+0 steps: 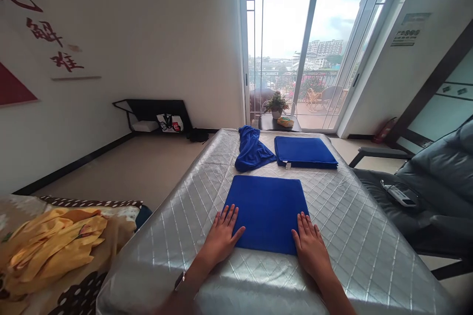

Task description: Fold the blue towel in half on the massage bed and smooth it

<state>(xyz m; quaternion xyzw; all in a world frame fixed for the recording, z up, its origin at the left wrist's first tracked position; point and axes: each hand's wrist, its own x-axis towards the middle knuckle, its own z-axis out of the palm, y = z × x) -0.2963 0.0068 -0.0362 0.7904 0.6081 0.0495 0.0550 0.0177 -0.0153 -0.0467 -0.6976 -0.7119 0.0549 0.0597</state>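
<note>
A folded blue cloth lies flat and nearly square on the silver quilted table cover. My left hand rests palm down on its near left edge, fingers spread. At the near right edge lies my right hand, also flat with fingers stretched out, touching the cloth. Neither hand grips anything. Beyond, a stack of folded blue cloths with a small white tag sits at the far right. Left of that stack is a crumpled blue cloth.
A yellow cloth lies on patterned bedding at the left. To the right stands a dark armchair holding a power strip. A potted plant stands on a small table before the glass door.
</note>
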